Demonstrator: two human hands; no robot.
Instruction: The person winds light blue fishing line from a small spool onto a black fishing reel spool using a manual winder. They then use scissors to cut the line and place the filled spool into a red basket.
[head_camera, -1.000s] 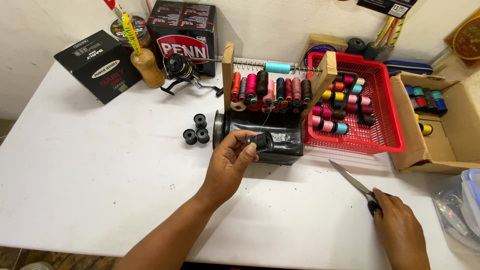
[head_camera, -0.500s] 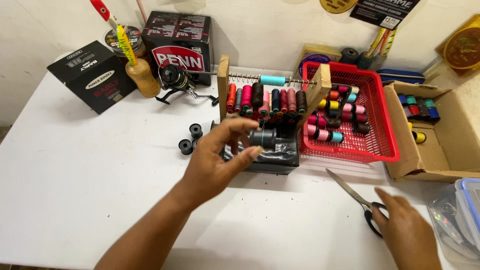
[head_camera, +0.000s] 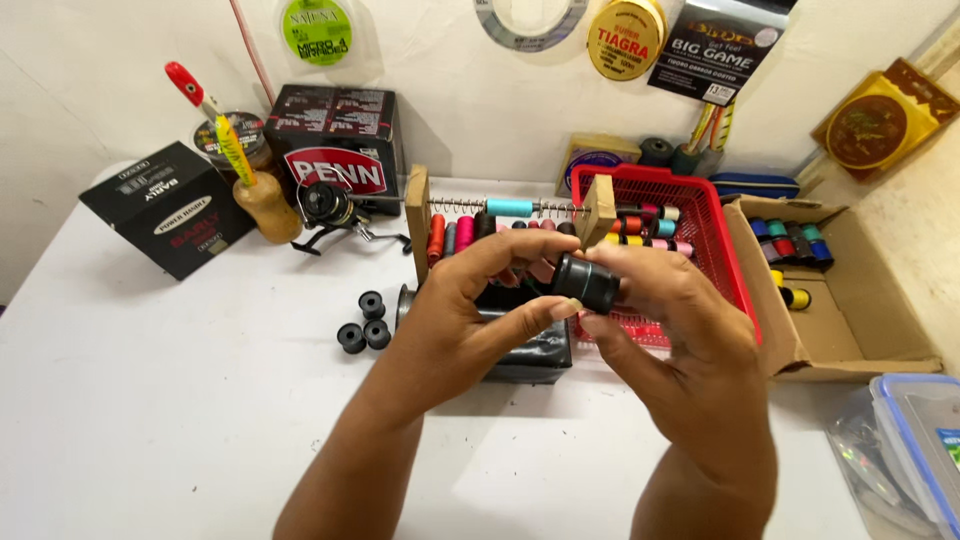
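Note:
A small black thread spool (head_camera: 588, 282) is held up between both hands in front of the wooden thread rack (head_camera: 417, 225). My left hand (head_camera: 470, 315) pinches its left end with thumb and fingers. My right hand (head_camera: 690, 340) grips its right end. Behind the hands, coloured thread spools (head_camera: 452, 236) hang on the rack above a black block (head_camera: 525, 350). The scissors are hidden behind my right hand.
Three empty black bobbins (head_camera: 363, 322) lie left of the rack. A red basket (head_camera: 735, 275) of coloured spools and a cardboard box (head_camera: 860, 300) stand right. Two black boxes (head_camera: 165, 210), a fishing reel (head_camera: 325, 210) and a wooden float (head_camera: 262, 200) sit at the back left; a plastic container (head_camera: 920, 440) at right.
My right hand left the scissors and rose to grip the black spool together with my left hand. The spool was lifted nearer the camera, and the view tilted upward.

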